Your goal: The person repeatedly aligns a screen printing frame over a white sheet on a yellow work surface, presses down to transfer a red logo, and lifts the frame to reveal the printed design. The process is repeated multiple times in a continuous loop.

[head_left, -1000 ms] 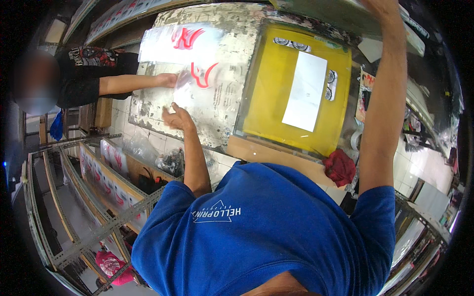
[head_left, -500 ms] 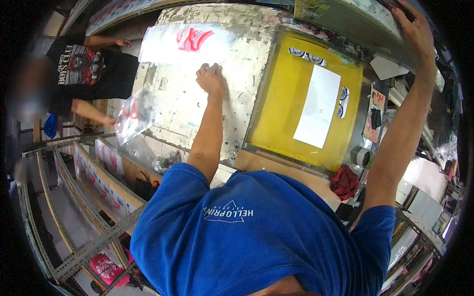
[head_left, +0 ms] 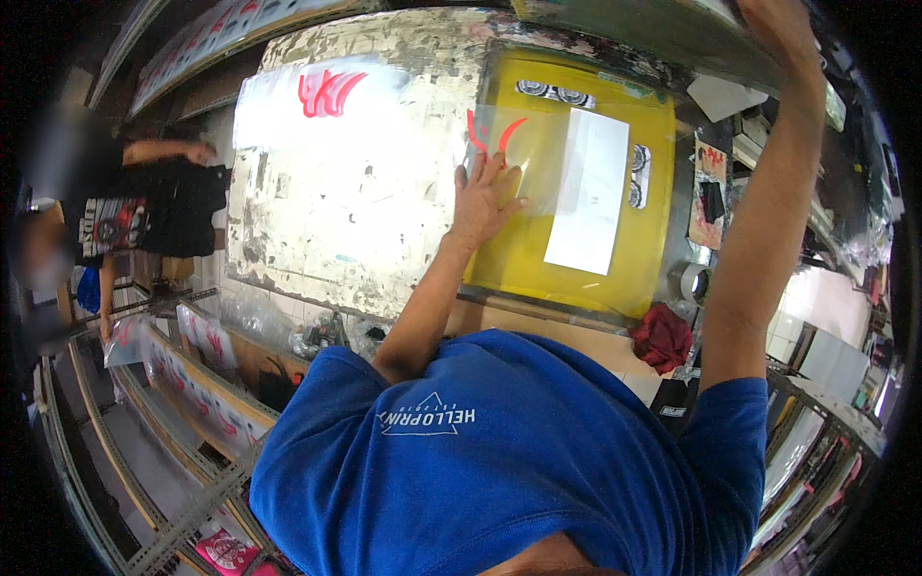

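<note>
My left hand lies palm down with its fingers spread on a clear plastic sheet with red printed strokes. The sheet covers the left part of a yellow board and overlaps a white paper strip. Two strips with black round prints lie on the same board. My right arm reaches up to the raised printing frame at the top right. My right hand is at that frame's right end, its fingers cut off by the picture's rim.
A stack of clear sheets with red print lies on the paint-worn table. At the left, a co-worker in a black shirt holds a printed sheet over a drying rack. A dark red rag and a tape roll sit right of the board.
My left hand has moved right from the stack to the yellow board, with a clear printed sheet now under it. The co-worker's sheet has moved from beside the table down to the rack.
</note>
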A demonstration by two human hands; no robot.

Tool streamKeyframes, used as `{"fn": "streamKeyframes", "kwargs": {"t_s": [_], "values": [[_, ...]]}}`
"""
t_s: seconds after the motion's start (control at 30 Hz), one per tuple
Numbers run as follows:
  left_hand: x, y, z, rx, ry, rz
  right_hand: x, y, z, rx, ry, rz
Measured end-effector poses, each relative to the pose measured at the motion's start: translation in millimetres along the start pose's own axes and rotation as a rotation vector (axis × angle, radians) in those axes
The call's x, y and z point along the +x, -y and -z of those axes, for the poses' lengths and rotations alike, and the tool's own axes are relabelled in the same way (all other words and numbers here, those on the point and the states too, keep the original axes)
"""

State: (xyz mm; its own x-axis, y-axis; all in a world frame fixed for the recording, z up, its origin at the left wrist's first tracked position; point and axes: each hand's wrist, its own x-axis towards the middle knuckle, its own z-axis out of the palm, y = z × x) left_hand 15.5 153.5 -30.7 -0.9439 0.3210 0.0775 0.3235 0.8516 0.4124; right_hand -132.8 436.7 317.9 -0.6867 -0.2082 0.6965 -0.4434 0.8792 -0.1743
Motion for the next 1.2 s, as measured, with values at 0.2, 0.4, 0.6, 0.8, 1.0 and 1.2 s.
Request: {"fn": "streamKeyframes", "kwargs": {"t_s": [0.2,0.4,0.6,0.8,1.0,1.2], "values": [[28,-33,-35,-0.021,-0.049,-0.137,-2,1,4,0.111,0.078,-0.140],[42,-52,-40,-0.013,-0.036,-0.153,-6,-3,4,-0.090,0.011,0.014],[46,-60,-45,-0.020,-0.039,-0.155,-4,-2,5,0.013,0.025,-0.029],[48,-67,-50,0.001,-0.063,-0.176,-1,-5,4,0.075,0.050,-0.031],[50,-71,-50,0.006,-0.008,-0.163,-1,-7,4,0.090,0.100,-0.095],[55,-77,-29,-0.039,-0.170,-0.183,-12,-7,-2,-0.070,-0.043,0.044]]}}
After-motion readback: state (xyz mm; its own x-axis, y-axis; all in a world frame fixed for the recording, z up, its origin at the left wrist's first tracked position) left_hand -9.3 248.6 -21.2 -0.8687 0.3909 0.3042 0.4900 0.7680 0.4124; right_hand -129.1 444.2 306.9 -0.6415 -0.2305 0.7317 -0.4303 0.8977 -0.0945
